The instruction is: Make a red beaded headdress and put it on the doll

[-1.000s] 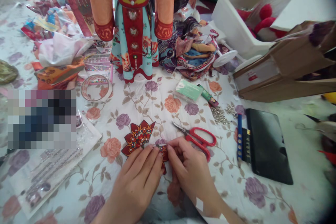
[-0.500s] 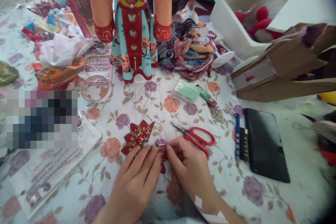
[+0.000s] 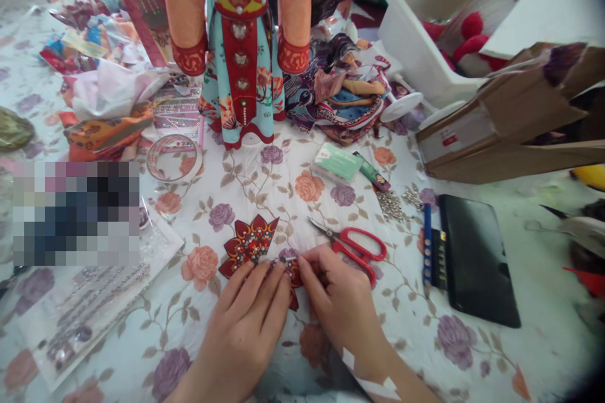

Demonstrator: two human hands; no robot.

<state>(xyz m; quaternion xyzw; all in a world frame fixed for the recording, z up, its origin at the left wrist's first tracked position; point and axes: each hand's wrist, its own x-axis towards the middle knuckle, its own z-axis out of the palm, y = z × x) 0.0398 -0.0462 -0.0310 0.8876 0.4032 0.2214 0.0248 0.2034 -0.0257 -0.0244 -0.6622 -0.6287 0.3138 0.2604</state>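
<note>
A red decorative piece (image 3: 249, 236) with a pointed, petal-like edge lies flat on the floral tablecloth, dotted with small pale and coloured beads. My left hand (image 3: 250, 318) rests over its lower middle, fingers stretched flat and pressing it down. At the piece's right edge, my right hand (image 3: 343, 293) has thumb and index finger pinched together. Whatever sits in that pinch is too small to make out; a short whitish bit shows beside the fingertips. Just beyond my right hand lie red-handled scissors (image 3: 362, 244), blades slightly apart and pointing left.
A doll in a blue-and-red dress (image 3: 243, 75) stands behind. Right of centre are a green-and-white box (image 3: 335, 162), scattered silvery beads (image 3: 391, 204), a blue pencil (image 3: 427, 249), a black phone-like slab (image 3: 478, 258) and a cardboard box (image 3: 501, 126). A tape roll (image 3: 152, 167) and bead packets (image 3: 99, 302) lie left.
Both hands stay in almost the same place, the right one still pinching at the piece's edge. The whole view has shifted very slightly.
</note>
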